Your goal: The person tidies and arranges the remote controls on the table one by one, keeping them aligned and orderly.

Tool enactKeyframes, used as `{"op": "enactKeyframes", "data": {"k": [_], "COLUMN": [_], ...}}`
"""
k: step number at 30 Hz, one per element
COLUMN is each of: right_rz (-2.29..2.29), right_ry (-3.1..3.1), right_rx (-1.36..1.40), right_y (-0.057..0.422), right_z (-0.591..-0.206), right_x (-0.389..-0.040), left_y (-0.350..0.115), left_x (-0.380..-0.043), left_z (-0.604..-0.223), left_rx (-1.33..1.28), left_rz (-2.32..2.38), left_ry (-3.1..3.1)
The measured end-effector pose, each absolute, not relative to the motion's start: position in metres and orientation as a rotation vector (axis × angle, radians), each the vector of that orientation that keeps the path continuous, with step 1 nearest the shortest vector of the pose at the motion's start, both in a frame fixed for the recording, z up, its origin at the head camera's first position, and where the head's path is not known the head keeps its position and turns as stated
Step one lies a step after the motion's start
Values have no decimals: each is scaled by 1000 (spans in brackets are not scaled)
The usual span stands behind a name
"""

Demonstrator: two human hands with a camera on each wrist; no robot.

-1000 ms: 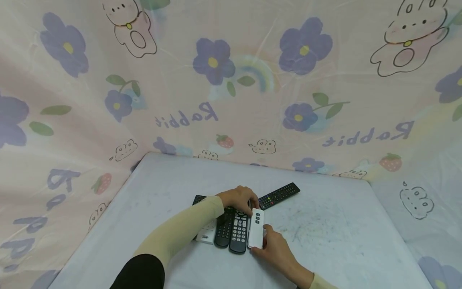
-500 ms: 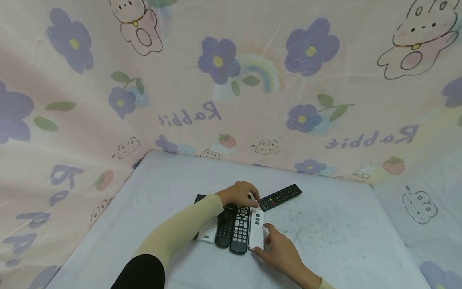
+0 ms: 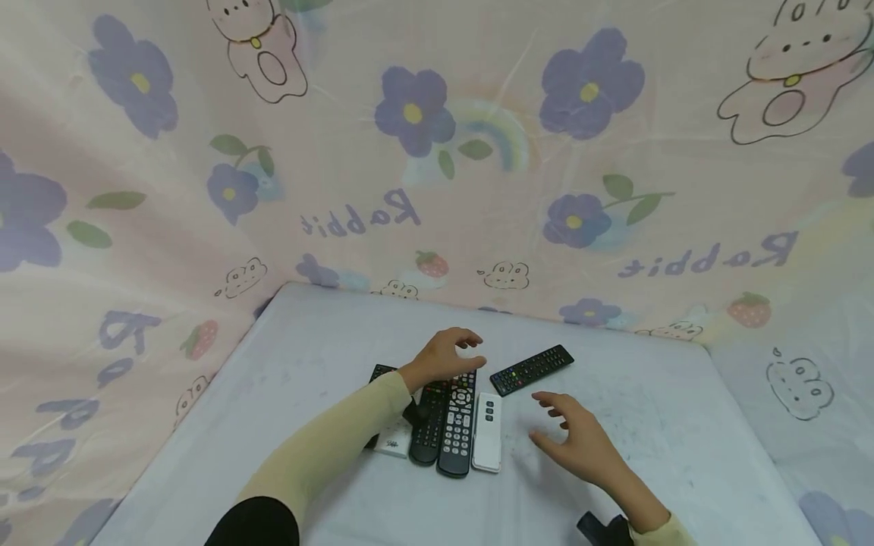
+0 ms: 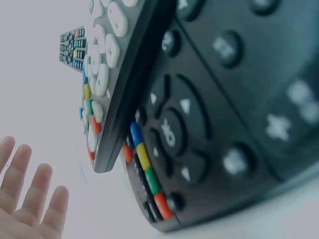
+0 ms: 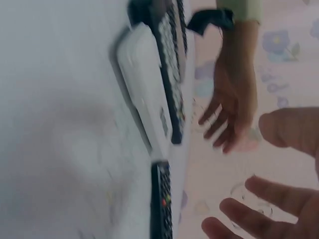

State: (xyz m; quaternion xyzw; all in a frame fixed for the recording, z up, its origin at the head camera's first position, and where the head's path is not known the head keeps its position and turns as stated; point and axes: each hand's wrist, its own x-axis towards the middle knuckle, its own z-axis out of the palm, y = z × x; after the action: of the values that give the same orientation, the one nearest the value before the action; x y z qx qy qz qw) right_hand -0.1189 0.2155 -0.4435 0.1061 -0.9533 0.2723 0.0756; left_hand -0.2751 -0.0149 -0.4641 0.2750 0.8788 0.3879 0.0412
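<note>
Several remote controls lie side by side on the white table. Rightmost in the row is a slim white remote [image 3: 487,434] with a few dark buttons. Left of it are a black remote with pale buttons [image 3: 456,428] and a dark remote [image 3: 428,432], then a white remote [image 3: 394,438] partly hidden by my left arm. My left hand [image 3: 445,356] hovers over the row's far end, holding nothing, its fingers spread. To the right of the white remote, my right hand [image 3: 576,438] is raised off the table, fingers loosely bent around nothing.
A separate black remote [image 3: 532,369] lies slanted behind the row, to the right. The white tabletop [image 3: 669,425] carries grey smudges on its right side. A patterned curtain [image 3: 478,167] encloses the back and sides.
Both hands have come away from the slim white remote. The left hand rose up and back; the right hand moved off to the right. The white remote now lies untouched beside the row.
</note>
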Motion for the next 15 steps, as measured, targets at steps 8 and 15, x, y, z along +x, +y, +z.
{"op": "enactKeyframes", "data": {"k": [8, 15], "right_rz": [755, 768], "right_ry": [-2830, -2808], "right_rx": [346, 385], "right_y": [243, 267], "right_z": [-434, -435], "right_x": [-130, -144], "left_y": [-21, -9], "left_x": [-263, -241], "left_z": [-458, -456], "left_rx": [810, 778], "left_rz": [1306, 1285], "left_ry": [2706, 2772]}}
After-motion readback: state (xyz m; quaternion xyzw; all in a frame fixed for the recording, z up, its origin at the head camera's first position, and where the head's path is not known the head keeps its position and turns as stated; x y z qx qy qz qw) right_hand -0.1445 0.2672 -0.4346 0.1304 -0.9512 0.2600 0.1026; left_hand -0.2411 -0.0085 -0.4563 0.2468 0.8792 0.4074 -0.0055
